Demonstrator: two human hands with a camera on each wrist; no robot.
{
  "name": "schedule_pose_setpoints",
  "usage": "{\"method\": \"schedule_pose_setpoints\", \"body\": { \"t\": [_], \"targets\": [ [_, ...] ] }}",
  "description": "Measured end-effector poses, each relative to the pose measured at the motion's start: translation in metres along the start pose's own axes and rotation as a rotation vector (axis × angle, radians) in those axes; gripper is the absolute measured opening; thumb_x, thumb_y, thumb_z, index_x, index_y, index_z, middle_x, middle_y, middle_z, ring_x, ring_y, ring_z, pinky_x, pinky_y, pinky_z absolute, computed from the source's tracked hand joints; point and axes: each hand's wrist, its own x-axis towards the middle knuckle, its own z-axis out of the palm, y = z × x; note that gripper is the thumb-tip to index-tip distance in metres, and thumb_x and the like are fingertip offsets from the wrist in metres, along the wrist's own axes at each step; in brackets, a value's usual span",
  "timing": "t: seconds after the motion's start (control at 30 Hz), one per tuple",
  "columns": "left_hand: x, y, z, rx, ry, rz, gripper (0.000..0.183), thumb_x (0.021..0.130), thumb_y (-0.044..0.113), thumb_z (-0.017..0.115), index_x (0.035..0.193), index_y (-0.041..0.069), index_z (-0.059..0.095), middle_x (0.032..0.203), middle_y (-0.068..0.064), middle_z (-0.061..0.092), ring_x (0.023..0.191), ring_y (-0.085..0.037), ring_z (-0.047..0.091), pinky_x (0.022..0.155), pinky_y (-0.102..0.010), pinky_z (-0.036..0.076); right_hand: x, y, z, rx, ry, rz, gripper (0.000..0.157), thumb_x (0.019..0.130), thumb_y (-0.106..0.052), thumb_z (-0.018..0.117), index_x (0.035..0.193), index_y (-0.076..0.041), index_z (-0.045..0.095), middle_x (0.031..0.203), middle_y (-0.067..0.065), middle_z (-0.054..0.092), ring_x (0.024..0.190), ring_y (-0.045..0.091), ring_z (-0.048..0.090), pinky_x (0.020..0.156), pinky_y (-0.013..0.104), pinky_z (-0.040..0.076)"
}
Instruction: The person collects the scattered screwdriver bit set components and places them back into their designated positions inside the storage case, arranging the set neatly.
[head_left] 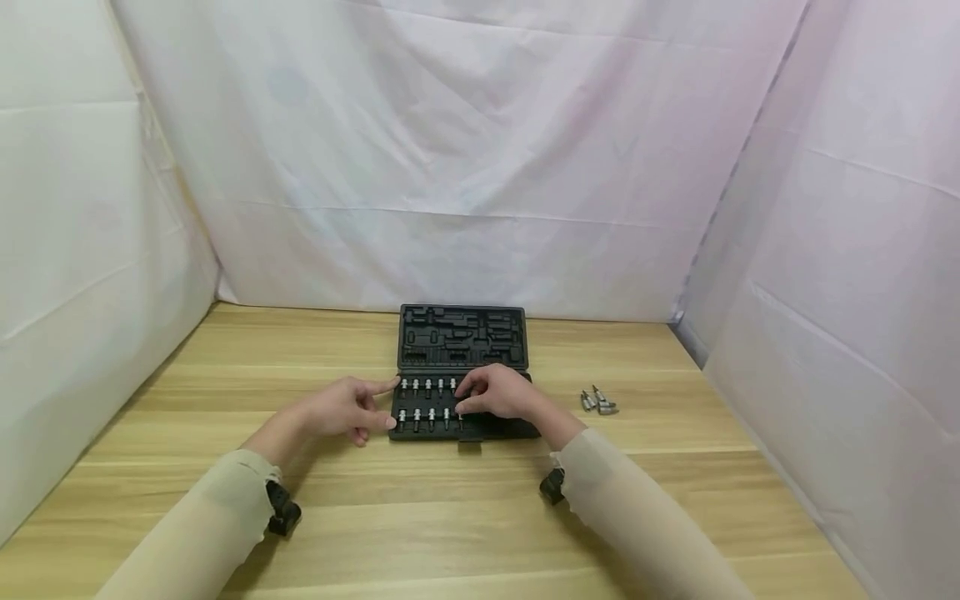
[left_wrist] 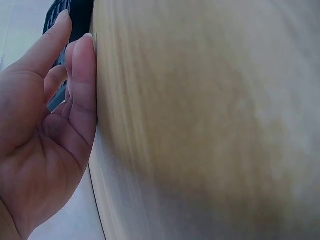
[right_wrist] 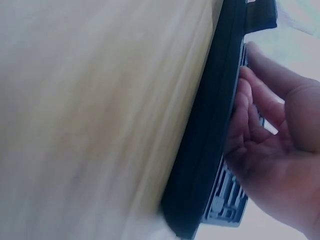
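Fingers of left hand (head_left: 341, 408) mostly extended, thumb and forefinger spread, tips at left edge of black socket-bit case (head_left: 502, 427); nothing held. Right hand (head_left: 501, 392) over case, thumb and forefinger bent at near row's rightmost bit socket (head_left: 461, 422); cannot tell if gripped. Ten bit sockets (head_left: 431, 416) sit in case, two rows; loose bits (head_left: 606, 408) right of case.

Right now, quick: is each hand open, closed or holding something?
Left hand: open, at the black case.
Right hand: fingers near a bit; whether gripped can't be told.
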Motion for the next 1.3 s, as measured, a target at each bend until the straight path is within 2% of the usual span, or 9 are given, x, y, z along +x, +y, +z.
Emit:
{"method": "schedule_pose_setpoints", "body": {
  "t": [0.13,0.27,0.47,0.6,0.73,0.83,1.03,1.3],
  "targets": [
    [0.0,0.0,0.0,-0.003,-0.006,0.001,0.091,0.098,0.024,0.084,0.173,0.017,0.033,0.094,-0.008,0.054,0.072,-0.018,0.063,0.069,-0.033,0.068,-0.012,0.01,-0.006,0.001,0.032,-0.046,0.018,0.106,-0.04,0.076,0.117,-0.026,0.081,0.106,-0.007,0.076,0.092,0.013,0.068,0.082,0.036,0.06],
    [0.0,-0.001,0.0,0.003,-0.006,-0.004,0.091,0.099,0.024,0.084,0.173,0.017,0.033,0.093,-0.008,0.054,0.072,-0.018,0.062,0.069,-0.033,0.068,-0.026,0.024,-0.02,0.003,0.075,-0.057,0.021,0.108,-0.04,0.072,0.119,-0.025,0.081,0.111,-0.005,0.077,0.095,0.013,0.068,0.085,0.037,0.06],
    [0.004,0.0,-0.002,0.006,-0.002,0.0,0.091,0.098,0.027,0.085,0.173,0.021,0.034,0.094,-0.009,0.056,0.073,-0.019,0.063,0.069,-0.033,0.067,-0.053,0.058,-0.056,-0.047,0.175,-0.02,0.025,0.109,-0.039,0.071,0.121,-0.02,0.081,0.118,0.0,0.079,0.105,0.016,0.07,0.092,0.04,0.061],
    [0.006,0.0,-0.003,0.007,-0.004,0.003,0.091,0.098,0.026,0.085,0.173,0.021,0.034,0.094,-0.009,0.056,0.072,-0.018,0.063,0.07,-0.033,0.068,-0.073,0.086,-0.077,-0.074,0.222,0.03,0.028,0.109,-0.039,0.071,0.124,-0.017,0.081,0.119,0.002,0.08,0.103,0.019,0.07,0.089,0.038,0.06],
    [0.006,0.0,-0.004,0.016,-0.004,-0.002,0.091,0.098,0.025,0.085,0.173,0.02,0.034,0.093,-0.009,0.056,0.071,-0.018,0.063,0.069,-0.034,0.068,-0.092,0.107,-0.094,-0.075,0.206,0.072,0.027,0.107,-0.031,0.073,0.127,-0.014,0.08,0.115,0.004,0.079,0.098,0.02,0.071,0.081,0.034,0.06],
    [0.006,0.0,-0.004,0.01,-0.007,0.0,0.09,0.099,0.024,0.084,0.173,0.019,0.033,0.093,-0.009,0.055,0.071,-0.018,0.063,0.069,-0.034,0.068,-0.105,0.118,-0.103,-0.058,0.18,0.068,0.024,0.105,-0.022,0.076,0.126,-0.01,0.079,0.108,0.007,0.078,0.092,0.02,0.07,0.077,0.032,0.06],
    [0.005,-0.001,-0.004,0.001,-0.014,0.008,0.09,0.099,0.024,0.084,0.173,0.018,0.033,0.093,-0.009,0.055,0.071,-0.018,0.063,0.068,-0.033,0.067,-0.124,0.138,-0.112,-0.091,0.153,0.075,0.023,0.099,-0.017,0.082,0.121,-0.009,0.08,0.105,0.006,0.078,0.092,0.018,0.067,0.079,0.033,0.058],
    [0.002,-0.002,-0.003,0.008,-0.009,-0.002,0.09,0.099,0.025,0.084,0.173,0.019,0.033,0.093,-0.009,0.056,0.071,-0.018,0.063,0.068,-0.033,0.067,-0.131,0.147,-0.115,-0.126,0.142,0.108,0.023,0.093,-0.016,0.086,0.115,-0.01,0.081,0.102,0.005,0.077,0.09,0.018,0.064,0.079,0.033,0.055]
  ]
}}
